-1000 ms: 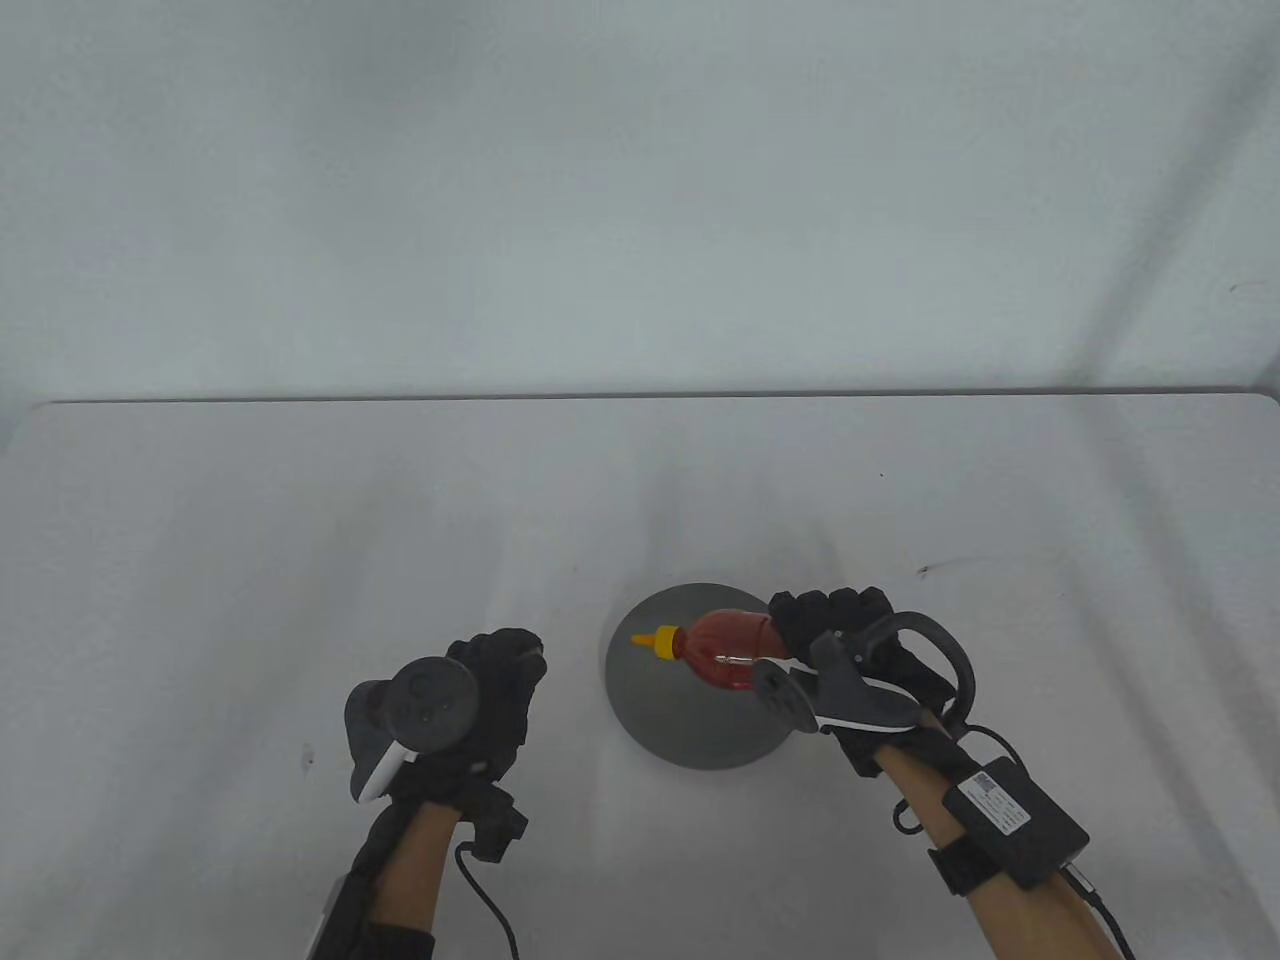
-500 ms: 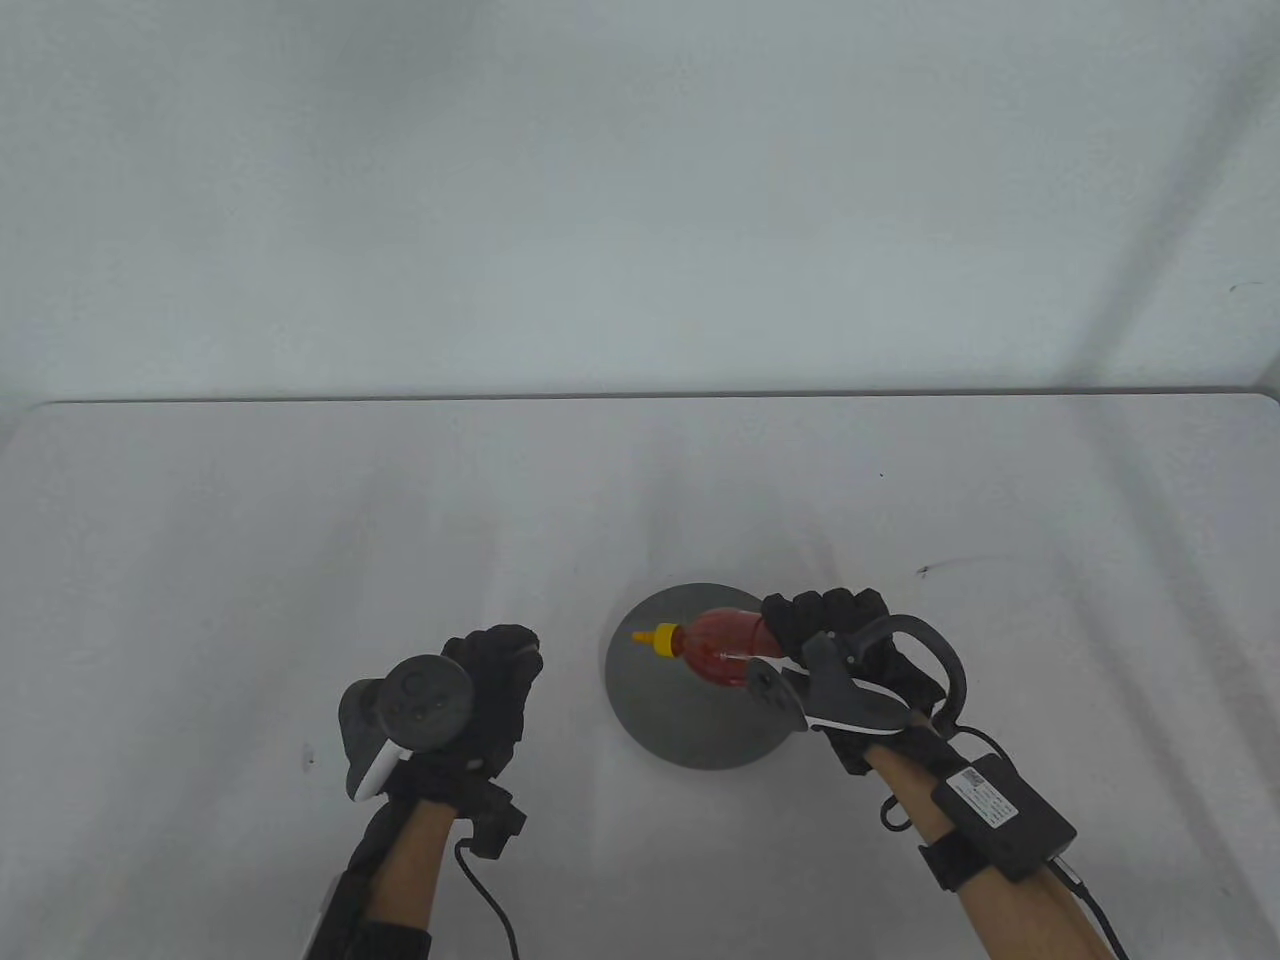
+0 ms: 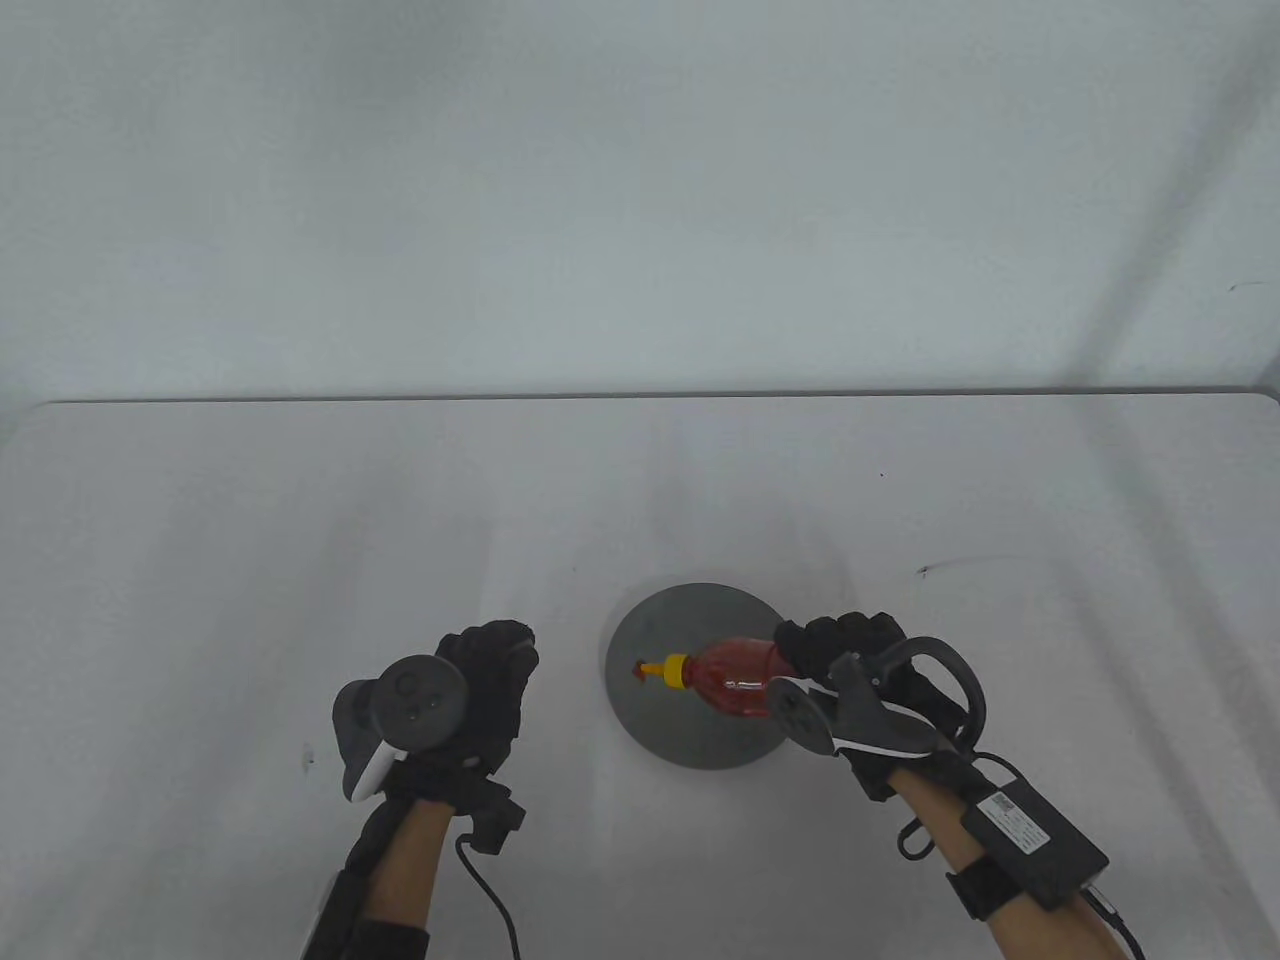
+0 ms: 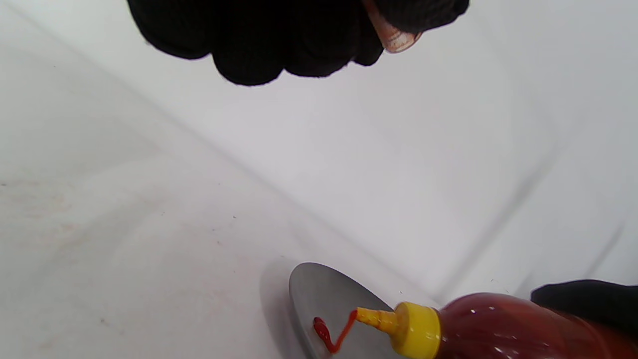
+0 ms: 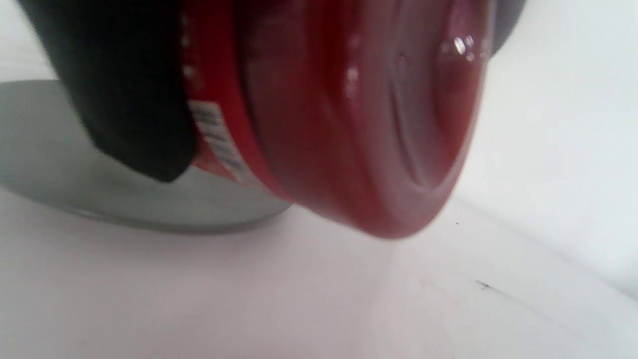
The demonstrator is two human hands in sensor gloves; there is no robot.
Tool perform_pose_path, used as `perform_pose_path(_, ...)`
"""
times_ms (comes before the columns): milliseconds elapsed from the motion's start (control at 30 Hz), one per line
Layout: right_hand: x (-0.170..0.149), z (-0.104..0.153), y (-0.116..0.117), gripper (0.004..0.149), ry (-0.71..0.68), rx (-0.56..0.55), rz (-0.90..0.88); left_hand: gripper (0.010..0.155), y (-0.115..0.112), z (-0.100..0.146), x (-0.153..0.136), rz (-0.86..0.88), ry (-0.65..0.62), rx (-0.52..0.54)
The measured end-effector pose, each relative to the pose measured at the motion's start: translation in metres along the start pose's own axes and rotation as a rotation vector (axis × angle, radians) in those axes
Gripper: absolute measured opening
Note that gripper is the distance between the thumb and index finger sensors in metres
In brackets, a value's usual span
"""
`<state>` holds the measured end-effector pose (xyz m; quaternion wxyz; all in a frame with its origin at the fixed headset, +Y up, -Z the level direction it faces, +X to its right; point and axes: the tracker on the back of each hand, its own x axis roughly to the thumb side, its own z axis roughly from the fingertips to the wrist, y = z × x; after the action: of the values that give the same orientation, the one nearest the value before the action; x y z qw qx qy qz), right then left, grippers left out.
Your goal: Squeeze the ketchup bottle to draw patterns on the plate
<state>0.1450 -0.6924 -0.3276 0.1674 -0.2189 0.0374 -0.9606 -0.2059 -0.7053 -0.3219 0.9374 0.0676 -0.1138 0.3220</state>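
Table view: the ketchup bottle [image 3: 735, 680] is held tilted over the grey plate [image 3: 690, 740], near the tabletop's front edge, nozzle toward the plate's left rim. The right hand [image 3: 860, 680] is wrapped round the bottle's rear body. The left hand [image 3: 470, 690] rests left of the plate, fingers loosely curled, nothing held.

Left wrist view: a red ketchup line [image 4: 331, 334] is seen on the plate under the yellow nozzle [image 4: 398, 324].

Right wrist view: the bottle's base fills the frame, a gloved finger [image 5: 124, 99] pressed on its side.

The bottle is judged soft-walled and light; mid-body is considered the proper hold, squeezed gently.
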Motion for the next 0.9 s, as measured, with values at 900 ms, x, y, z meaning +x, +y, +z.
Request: perform_pose_path(900, -0.018, 0.013, 0.006, 0.088, 0.038, -0.021, -0.036, 0.052, 0.005, 0.004, -0.005, 0.012, 0.018, 0.052)
